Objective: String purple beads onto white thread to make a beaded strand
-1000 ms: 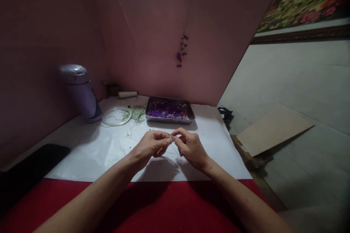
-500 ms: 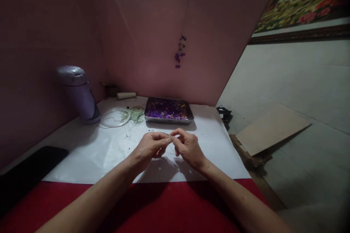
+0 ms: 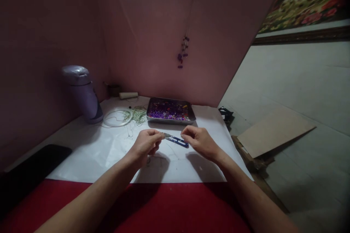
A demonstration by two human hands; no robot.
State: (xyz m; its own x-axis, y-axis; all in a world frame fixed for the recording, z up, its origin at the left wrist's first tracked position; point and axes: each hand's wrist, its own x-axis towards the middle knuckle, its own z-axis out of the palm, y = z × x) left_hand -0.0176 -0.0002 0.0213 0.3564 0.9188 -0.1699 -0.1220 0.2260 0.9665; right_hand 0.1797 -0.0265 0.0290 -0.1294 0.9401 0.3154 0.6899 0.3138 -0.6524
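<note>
My left hand (image 3: 146, 145) is closed in a pinch at the white sheet's middle, its fingertips at the tip of blue-handled thread snips (image 3: 177, 141); what it pinches is too small to make out. My right hand (image 3: 201, 141) is closed beside the handle end of the snips, fingertips together, with something I cannot make out. Fine thread shows faintly between and below the hands. Behind them a metal tray (image 3: 171, 121) holds purple and mixed beads.
Left of the tray lie tangled green threads (image 3: 139, 114), a clear ring (image 3: 108, 122) and a white roll (image 3: 128, 95). A purple bottle (image 3: 86, 98) stands at the left, a black object (image 3: 50, 160) nearer. Bead strings (image 3: 180, 56) hang on the pink panel (image 3: 153, 43).
My hands, which were together, are now apart; my right hand has moved right. The blue snips now show between them. The view has shifted slightly.
</note>
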